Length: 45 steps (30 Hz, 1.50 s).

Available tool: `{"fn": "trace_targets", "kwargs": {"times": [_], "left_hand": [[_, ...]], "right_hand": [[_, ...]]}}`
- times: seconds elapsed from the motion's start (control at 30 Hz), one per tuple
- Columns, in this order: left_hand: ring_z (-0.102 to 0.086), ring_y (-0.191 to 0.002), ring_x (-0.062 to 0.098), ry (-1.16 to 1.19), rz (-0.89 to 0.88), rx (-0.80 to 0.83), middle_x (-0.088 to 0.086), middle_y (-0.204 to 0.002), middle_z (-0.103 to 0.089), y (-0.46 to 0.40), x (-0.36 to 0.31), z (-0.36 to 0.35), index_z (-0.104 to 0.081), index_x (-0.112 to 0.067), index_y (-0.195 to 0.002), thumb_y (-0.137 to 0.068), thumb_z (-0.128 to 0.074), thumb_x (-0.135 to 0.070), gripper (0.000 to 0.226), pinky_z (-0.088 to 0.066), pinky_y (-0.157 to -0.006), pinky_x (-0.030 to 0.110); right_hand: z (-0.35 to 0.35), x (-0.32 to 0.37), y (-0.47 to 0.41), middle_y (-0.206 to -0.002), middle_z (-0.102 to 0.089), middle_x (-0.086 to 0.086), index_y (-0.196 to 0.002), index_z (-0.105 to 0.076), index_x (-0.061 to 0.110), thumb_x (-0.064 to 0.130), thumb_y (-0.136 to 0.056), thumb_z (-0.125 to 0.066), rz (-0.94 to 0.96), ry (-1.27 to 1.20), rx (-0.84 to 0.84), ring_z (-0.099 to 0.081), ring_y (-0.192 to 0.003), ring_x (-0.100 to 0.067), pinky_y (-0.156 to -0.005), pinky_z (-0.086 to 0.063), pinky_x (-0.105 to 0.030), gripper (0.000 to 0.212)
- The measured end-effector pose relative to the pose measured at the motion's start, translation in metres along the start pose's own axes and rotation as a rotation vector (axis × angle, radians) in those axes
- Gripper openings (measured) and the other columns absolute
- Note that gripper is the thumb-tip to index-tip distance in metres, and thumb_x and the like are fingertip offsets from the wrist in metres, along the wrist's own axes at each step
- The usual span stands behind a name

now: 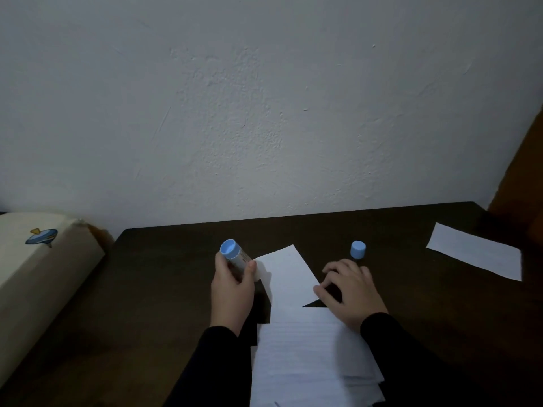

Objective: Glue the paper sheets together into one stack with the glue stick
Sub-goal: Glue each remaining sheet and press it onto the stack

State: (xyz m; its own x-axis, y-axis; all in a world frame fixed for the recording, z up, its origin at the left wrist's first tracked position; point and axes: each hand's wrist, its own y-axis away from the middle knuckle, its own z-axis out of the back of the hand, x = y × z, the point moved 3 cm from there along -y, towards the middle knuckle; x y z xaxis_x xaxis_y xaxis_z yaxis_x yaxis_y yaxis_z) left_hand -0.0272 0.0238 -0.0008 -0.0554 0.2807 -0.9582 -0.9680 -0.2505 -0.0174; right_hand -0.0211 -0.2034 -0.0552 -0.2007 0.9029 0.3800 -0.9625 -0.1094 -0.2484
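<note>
My dark table runs to a pale wall, with a cream cushion off its left edge. Nearest me lies the stack of lined sheets, its lower corners fanned out of line. One sheet sits skewed across the stack's far end, and another sheet lies well apart at the right. My left hand curls around the glue stick, its blue base turned up towards me and its working end aimed down at the skewed sheet's left edge; I cannot tell whether it touches the paper. My right hand rests with bent fingers on that sheet's right edge, thumb and forefinger close together at the border; whether they pinch it or only press it down I cannot tell. The cap stands upright just beyond my right fingers.

The risks, as I judge them: a stroke starting from the edge could drag or crease the thin sheet if my right hand slackens. Glue running past the edge would stick paper to table. Pressing the sheet down while skewed would fix the stack crooked. A knock from my knuckles could send the cap rolling.
</note>
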Motion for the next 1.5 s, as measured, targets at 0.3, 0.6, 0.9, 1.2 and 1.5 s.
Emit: {"fn": "trace_targets", "kwargs": {"times": [0.3,0.6,0.9,1.2,1.5], "left_hand": [[-0.050,-0.124,0.021,-0.027,0.002,0.051,0.001,-0.133,-0.053,0.006,0.000,-0.009,-0.038,-0.024,-0.135,-0.091,-0.061,-0.027,0.049,-0.046,-0.101,0.045],[-0.053,-0.106,0.006,0.052,-0.014,0.164,-0.010,-0.114,-0.056,0.020,-0.002,-0.028,-0.042,-0.034,-0.119,-0.092,-0.061,-0.024,0.034,-0.047,-0.086,0.026],[-0.060,-0.087,-0.004,-0.007,-0.122,0.330,-0.014,-0.103,-0.063,0.037,-0.008,-0.057,-0.049,-0.039,-0.112,-0.093,-0.061,-0.019,0.030,-0.047,-0.065,0.009],[-0.064,-0.085,0.003,-0.009,-0.150,0.412,-0.012,-0.093,-0.067,0.045,-0.009,-0.072,-0.052,-0.044,-0.106,-0.094,-0.057,-0.017,0.030,-0.053,-0.070,0.020],[-0.059,-0.083,-0.005,-0.128,-0.223,0.372,-0.010,-0.095,-0.062,0.040,-0.013,-0.070,-0.042,-0.047,-0.102,-0.094,-0.054,-0.009,0.040,-0.043,-0.063,0.007]], "right_hand": [[-0.004,0.006,-0.002,-0.151,-0.029,0.024,-0.144,-0.037,0.039,0.035,-0.101,-0.033,0.087,0.062,0.254,-0.018,-0.140,-0.006,-0.110,-0.010,-0.040,0.044],[-0.002,0.000,-0.002,-0.135,-0.038,0.013,-0.139,-0.043,0.037,0.043,-0.097,-0.039,0.020,0.057,0.162,-0.026,-0.131,-0.008,-0.114,-0.014,-0.043,0.043],[-0.005,-0.004,-0.004,-0.135,-0.035,0.012,-0.144,-0.039,0.034,0.043,-0.091,-0.047,0.057,0.046,0.178,-0.024,-0.130,-0.006,-0.105,-0.016,-0.032,0.054],[-0.003,-0.001,-0.003,-0.132,-0.040,0.012,-0.136,-0.048,0.032,0.044,-0.091,-0.047,0.077,0.057,0.126,-0.030,-0.126,-0.007,-0.099,-0.023,-0.030,0.047],[0.001,0.002,-0.002,-0.132,-0.039,0.012,-0.138,-0.045,0.031,0.044,-0.088,-0.050,0.073,0.061,0.140,-0.030,-0.126,-0.008,-0.101,-0.023,-0.031,0.052]]}}
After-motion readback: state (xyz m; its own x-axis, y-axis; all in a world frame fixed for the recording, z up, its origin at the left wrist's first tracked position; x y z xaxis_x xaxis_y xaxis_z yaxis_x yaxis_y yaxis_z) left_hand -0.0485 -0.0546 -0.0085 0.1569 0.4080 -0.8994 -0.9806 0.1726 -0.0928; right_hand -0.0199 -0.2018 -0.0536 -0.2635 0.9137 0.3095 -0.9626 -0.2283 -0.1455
